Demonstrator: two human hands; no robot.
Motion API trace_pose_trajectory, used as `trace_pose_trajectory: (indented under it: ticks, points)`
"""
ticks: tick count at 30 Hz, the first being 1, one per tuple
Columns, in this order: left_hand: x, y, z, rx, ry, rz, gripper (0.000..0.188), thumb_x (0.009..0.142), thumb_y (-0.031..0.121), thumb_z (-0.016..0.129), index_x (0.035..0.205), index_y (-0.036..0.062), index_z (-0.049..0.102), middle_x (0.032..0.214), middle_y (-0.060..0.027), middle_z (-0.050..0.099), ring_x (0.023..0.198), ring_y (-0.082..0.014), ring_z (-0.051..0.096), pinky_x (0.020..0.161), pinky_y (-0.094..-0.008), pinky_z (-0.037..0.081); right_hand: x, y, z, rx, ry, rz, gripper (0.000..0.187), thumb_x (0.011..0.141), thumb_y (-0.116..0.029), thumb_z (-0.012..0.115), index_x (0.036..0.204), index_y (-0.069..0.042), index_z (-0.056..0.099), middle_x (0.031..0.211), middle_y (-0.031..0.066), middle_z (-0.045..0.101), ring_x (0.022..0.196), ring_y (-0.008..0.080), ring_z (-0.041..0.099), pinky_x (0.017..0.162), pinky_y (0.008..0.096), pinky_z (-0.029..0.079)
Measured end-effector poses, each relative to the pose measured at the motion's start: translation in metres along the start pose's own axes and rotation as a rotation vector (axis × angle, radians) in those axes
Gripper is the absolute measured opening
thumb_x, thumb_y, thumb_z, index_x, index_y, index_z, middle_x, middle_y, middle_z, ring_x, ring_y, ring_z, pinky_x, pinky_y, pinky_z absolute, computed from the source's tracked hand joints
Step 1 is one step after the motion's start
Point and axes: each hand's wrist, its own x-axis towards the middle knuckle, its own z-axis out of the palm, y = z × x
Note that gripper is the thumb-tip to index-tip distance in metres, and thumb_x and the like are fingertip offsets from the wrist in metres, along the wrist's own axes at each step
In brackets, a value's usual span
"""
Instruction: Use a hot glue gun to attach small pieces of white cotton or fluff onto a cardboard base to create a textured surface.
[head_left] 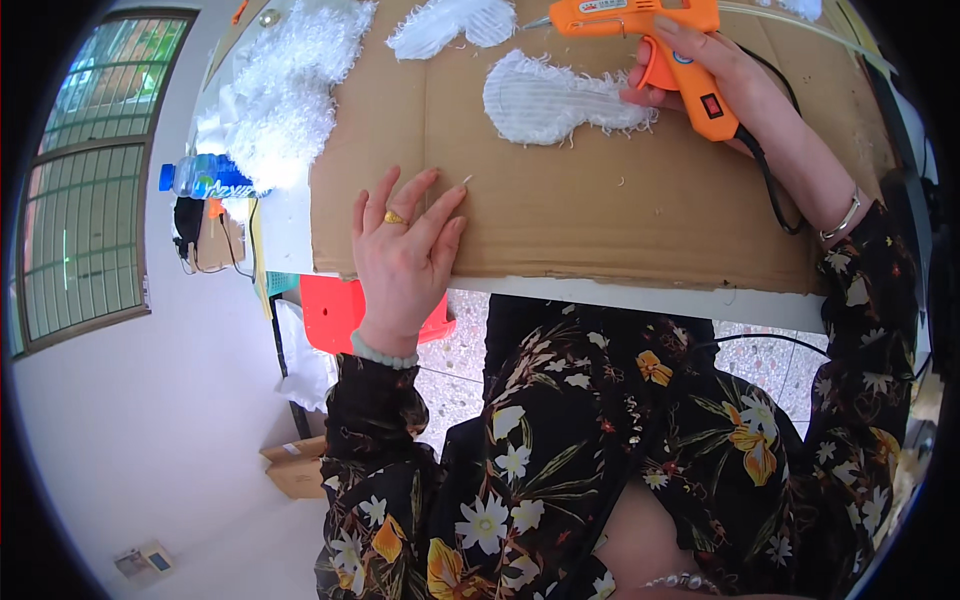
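Observation:
My right hand [735, 85] is wrapped round the handle of an orange glue gun [690, 75], its metal nozzle pointing left. Just below the gun lies a white fringed fabric piece [545, 97], round at its left end and narrower to the right, where my fingertips come close to it. Another white fringed piece [452, 25] rests at the far side, near the nozzle. My left hand [405, 240] lies on the brown cardboard [600, 215] with fingers spread, holding nothing. By its index fingertip is a tiny white scrap [468, 180].
White fluffy material [295, 90] is heaped at the left, beside a blue-capped plastic bottle [210, 177]. The gun's black cord [770, 185] loops down at the right. A red plastic stool [330, 312] stands below the table's front edge.

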Motion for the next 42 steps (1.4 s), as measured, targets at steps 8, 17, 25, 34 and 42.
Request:
trace_pose_trajectory:
  ticks: [8, 17, 25, 34, 42]
  points:
    - [-0.011, 0.002, 0.0, 0.13, 0.022, -0.01, 0.028, 0.085, 0.021, 0.064, 0.111, 0.0137, 0.067, 0.118, -0.0036, 0.06, 0.121, -0.0324, 0.048, 0.1, -0.0528, 0.034, 0.002, 0.002, 0.0, 0.003, -0.008, -0.002, 0.036, 0.096, -0.032, 0.052, 0.111, 0.002, 0.053, 0.092, 0.0085, 0.058, 0.086, 0.0151, 0.06, 0.089, 0.0377, 0.055]
    - [-0.021, 0.027, -0.003, -0.168, 0.009, -0.053, 0.031, 0.081, 0.013, 0.067, 0.109, 0.0009, 0.061, 0.118, -0.01, 0.059, 0.122, -0.0355, 0.046, 0.102, -0.0497, 0.035, -0.002, 0.0, 0.01, -0.047, -0.005, -0.026, 0.036, 0.097, -0.031, 0.052, 0.113, 0.001, 0.052, 0.094, 0.008, 0.059, 0.087, 0.0169, 0.062, 0.086, 0.0338, 0.053]
    - [0.014, 0.043, -0.007, -1.037, 0.408, -0.502, 0.012, 0.081, -0.004, 0.068, 0.09, -0.0012, 0.061, 0.093, -0.0094, 0.066, 0.094, -0.018, 0.062, 0.086, -0.0288, 0.047, 0.001, -0.001, 0.005, -0.114, -0.098, -0.044, 0.037, 0.096, -0.033, 0.053, 0.113, 0.0, 0.05, 0.095, 0.0072, 0.059, 0.087, 0.017, 0.063, 0.084, 0.0327, 0.052]
    - [0.034, 0.027, 0.024, -1.379, 0.473, -0.534, 0.007, 0.088, 0.0, 0.063, 0.094, -0.0027, 0.065, 0.087, -0.0079, 0.066, 0.083, -0.0136, 0.062, 0.08, -0.0245, 0.049, -0.005, -0.008, 0.01, -0.097, -0.052, 0.034, 0.039, 0.094, -0.039, 0.055, 0.104, -0.002, 0.054, 0.093, 0.0061, 0.059, 0.085, 0.0151, 0.063, 0.081, 0.029, 0.053]
    - [0.031, 0.02, 0.031, -1.682, 0.481, -0.539, 0.012, 0.086, -0.008, 0.054, 0.092, -0.0019, 0.062, 0.086, -0.0086, 0.063, 0.081, -0.0186, 0.062, 0.082, -0.0311, 0.05, -0.01, -0.013, 0.008, -0.074, -0.07, -0.002, 0.035, 0.097, -0.035, 0.051, 0.106, -0.001, 0.053, 0.092, 0.0061, 0.059, 0.086, 0.0163, 0.063, 0.079, 0.0293, 0.051]
